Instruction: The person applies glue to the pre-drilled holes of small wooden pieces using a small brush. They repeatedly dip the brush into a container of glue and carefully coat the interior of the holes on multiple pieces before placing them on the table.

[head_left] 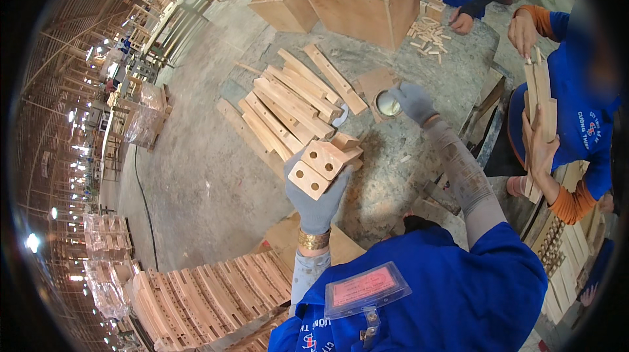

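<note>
In a grey glove, my left hand (317, 206) is closed around two pale wooden pieces (319, 170) held side by side. Their end faces point up towards me, with round drilled holes in them. My right hand (414, 102), also gloved, reaches over the edge of a small round can (388, 103) of whitish liquid. Its fingers are curled together at the rim, and whatever they may hold is hidden. The can stands on a piece of brown cardboard (375, 83). Just beyond my left hand lies a loose pile of wooden bars (288, 103), some with holes.
Two wooden boxes (357, 8) stand at the far side, one full of dowels. Loose dowels (429, 39) lie beside them. At the right a co-worker's hands (540, 142) hold wooden pieces; another person's hand (462, 22) rests near the dowels. Curved, drilled parts (209, 299) are stacked at lower left.
</note>
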### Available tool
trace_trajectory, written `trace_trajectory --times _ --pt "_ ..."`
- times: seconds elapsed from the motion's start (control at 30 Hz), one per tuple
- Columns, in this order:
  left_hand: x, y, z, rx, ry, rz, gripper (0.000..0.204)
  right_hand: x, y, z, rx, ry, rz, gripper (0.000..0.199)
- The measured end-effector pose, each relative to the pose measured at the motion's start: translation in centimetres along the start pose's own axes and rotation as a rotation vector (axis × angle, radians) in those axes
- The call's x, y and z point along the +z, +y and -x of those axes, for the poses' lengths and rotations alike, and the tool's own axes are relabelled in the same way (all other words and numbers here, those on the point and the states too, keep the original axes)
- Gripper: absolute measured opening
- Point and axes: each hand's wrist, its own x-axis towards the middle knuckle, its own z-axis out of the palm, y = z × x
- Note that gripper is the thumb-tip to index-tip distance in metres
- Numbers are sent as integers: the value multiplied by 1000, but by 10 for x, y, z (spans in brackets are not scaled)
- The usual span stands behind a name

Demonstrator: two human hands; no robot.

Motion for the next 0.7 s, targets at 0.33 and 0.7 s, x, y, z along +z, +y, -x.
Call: trace_trajectory --times 0.33,0.7 --pt "6 4 1 57 30 -28 61 -11 -28 41 677 43 -596 23" --pt "5 6 -3 -9 5 43 56 -63 -58 3 666 167 -1064 20"
